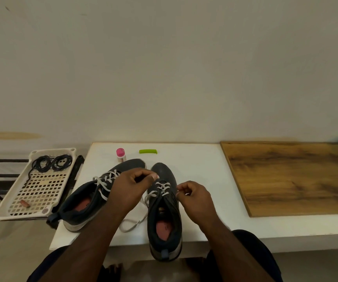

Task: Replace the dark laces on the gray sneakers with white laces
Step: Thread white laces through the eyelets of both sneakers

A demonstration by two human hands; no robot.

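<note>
We judge we are mid-lacing the right sneaker [164, 210] at the surface's near edge, both hands, left hand [131, 188] and right hand [194, 197], pinching its white lace [162, 188], upper eyelets next.

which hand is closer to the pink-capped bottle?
Left. The left hand works over the sneakers just in front of the pink-capped bottle, pinching the white lace. The right hand sits farther right and nearer the person, at the right sneaker.
</note>
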